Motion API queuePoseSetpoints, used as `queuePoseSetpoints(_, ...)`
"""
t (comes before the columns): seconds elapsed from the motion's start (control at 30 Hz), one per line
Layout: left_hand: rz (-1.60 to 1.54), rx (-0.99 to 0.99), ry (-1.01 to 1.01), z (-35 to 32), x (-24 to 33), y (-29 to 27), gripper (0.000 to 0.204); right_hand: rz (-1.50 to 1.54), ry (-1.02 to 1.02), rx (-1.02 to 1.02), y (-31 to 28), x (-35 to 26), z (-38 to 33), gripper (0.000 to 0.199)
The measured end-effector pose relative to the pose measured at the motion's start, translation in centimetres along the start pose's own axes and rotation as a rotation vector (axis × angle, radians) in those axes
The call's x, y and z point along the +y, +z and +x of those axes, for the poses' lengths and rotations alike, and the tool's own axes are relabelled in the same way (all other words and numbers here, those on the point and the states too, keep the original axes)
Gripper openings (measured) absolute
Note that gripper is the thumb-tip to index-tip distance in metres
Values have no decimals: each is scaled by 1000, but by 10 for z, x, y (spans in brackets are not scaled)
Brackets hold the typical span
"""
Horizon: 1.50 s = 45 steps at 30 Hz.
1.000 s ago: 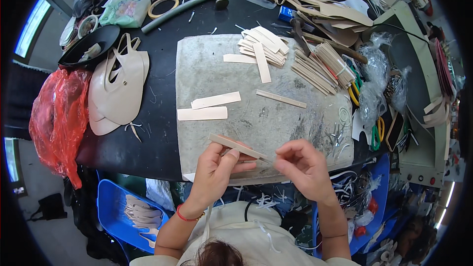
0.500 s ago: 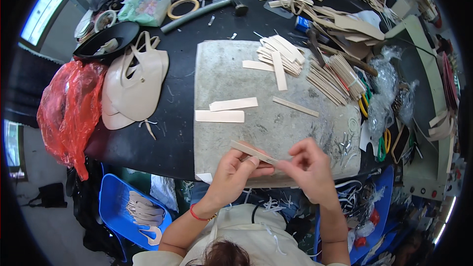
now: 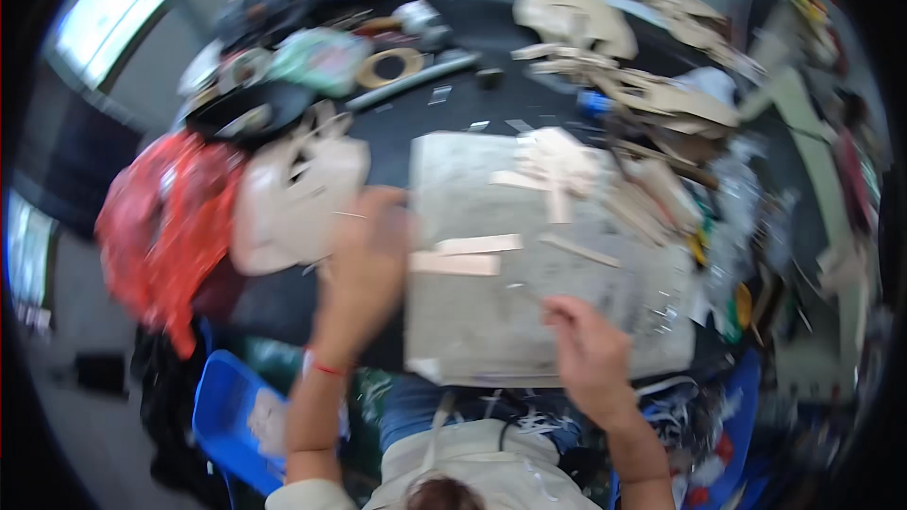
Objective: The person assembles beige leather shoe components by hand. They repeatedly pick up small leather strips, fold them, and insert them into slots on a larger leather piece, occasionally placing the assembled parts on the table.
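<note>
My left hand (image 3: 371,250) is smeared by motion beside the stack of cream leather bag panels (image 3: 288,212). Its fingers cannot be read, though a thin pale line crosses near them. Over the worn grey board (image 3: 463,331), my right hand (image 3: 593,349) is closed in a pinch. A faint thin thing sticks out from its fingertips toward the left, too blurred to name. Two pale leather strips (image 3: 457,264) lie on the board's left side, between my hands. Farther off, a narrow strip (image 3: 581,250) lies alone.
A pile of pale strips (image 3: 557,165) and bundled strips (image 3: 647,198) sit at the board's far right. At left are a red plastic bag (image 3: 170,231) and a black dish (image 3: 250,113). Blue bins (image 3: 222,406) stand below the table edge. Leather pieces (image 3: 661,94) heap up at the back right.
Both hands were together on a narrow strip at the board's near edge. Now they are apart: the left has swung left and away, and that strip is no longer plainly visible. The view has shifted.
</note>
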<state>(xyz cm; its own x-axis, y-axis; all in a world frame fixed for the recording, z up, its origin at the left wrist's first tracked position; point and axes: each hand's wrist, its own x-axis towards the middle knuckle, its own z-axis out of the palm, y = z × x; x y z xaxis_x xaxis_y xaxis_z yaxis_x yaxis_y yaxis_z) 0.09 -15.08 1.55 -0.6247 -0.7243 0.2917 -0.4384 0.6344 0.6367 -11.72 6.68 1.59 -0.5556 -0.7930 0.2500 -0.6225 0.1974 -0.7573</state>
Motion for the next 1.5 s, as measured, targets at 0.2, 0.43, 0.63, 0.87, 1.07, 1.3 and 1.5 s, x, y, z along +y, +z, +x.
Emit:
queuePoseSetpoints(0.2,464,155,-140,111,-229,11,64,87,-96,54,20,13,-24,15)
queuePoseSetpoints(0.43,-11,-120,-201,36,-186,-7,65,236,49,60,5,25,-44,14)
queuePoseSetpoints(0.63,-315,282,-109,1,-161,-16,58,302,41,56,12,19,-43,14)
queuePoseSetpoints(0.87,-753,339,-274,-13,-134,-76,54,217,97,102,-1,26,-50,16)
queuePoseSetpoints(1.07,-632,132,-375,-68,0,-63,29,112,183,-6,-30,32,-38,22)
queuePoseSetpoints(1.3,-974,-251,-380,-97,35,-15,32,574,237,-144,-8,-21,-2,13)
queuePoseSetpoints(1.5,-1177,-321,-528,-97,53,-3,37,718,287,-200,12,-20,12,14)
